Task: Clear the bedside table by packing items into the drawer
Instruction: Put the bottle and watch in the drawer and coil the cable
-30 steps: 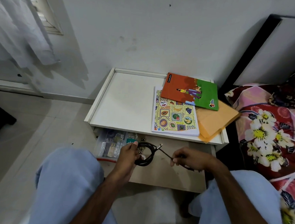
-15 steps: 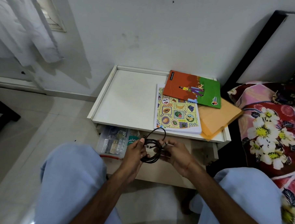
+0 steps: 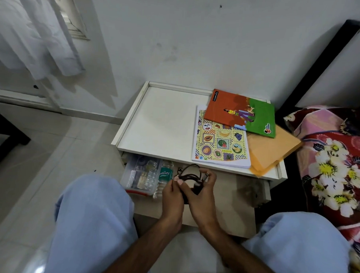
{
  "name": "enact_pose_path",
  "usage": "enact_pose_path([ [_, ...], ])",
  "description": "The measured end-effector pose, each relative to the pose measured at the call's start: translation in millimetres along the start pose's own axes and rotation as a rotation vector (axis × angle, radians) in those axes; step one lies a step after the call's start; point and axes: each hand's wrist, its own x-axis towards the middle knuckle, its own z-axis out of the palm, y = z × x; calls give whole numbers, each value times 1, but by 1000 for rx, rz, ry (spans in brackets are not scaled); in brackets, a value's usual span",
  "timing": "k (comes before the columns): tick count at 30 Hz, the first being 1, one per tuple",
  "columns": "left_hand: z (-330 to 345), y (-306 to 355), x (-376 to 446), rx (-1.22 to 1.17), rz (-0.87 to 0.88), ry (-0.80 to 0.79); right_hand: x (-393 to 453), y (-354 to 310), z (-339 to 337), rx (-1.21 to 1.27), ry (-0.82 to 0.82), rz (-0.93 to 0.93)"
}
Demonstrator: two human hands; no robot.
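Both hands, left hand and right hand, close around a coiled black cable above the open beige wooden drawer, at 6 o'clock from the white bedside table. Released loosely, the coil could spring open and snag the drawer's edge.

I sit in a home bedroom. A bed with a floral bedspread and a dark headboard stands just right of my white bedside counter, which is against a plain painted wall. A sheer white curtain hangs at a window on the left, and pale glossy tiles cover the floor.
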Motion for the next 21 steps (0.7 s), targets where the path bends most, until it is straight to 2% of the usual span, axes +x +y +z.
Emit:
enact_pose_path([
  [3,6,-6,-6,-10,-7,37,3,5,0,-179,112,-62],
  [6,6,-3,-3,-111,-78,82,6,3,-5,-332,102,-94],
  [10,4,8,0,-160,-88,140,10,-8,-10,-469,115,-134],
  [13,-5,25,14,-285,-147,216,14,-21,-18,-451,121,-204],
  [15,-12,37,25,-373,-203,247,20,-30,-26,-285,43,-194],
  [16,-14,41,27,-410,-210,242,24,-33,-29,-103,17,-131],
  [18,-13,43,26,-469,-225,200,31,-37,-38,255,26,50],
  [21,-8,36,16,-555,-265,132,37,-34,-54,564,-8,341],
])
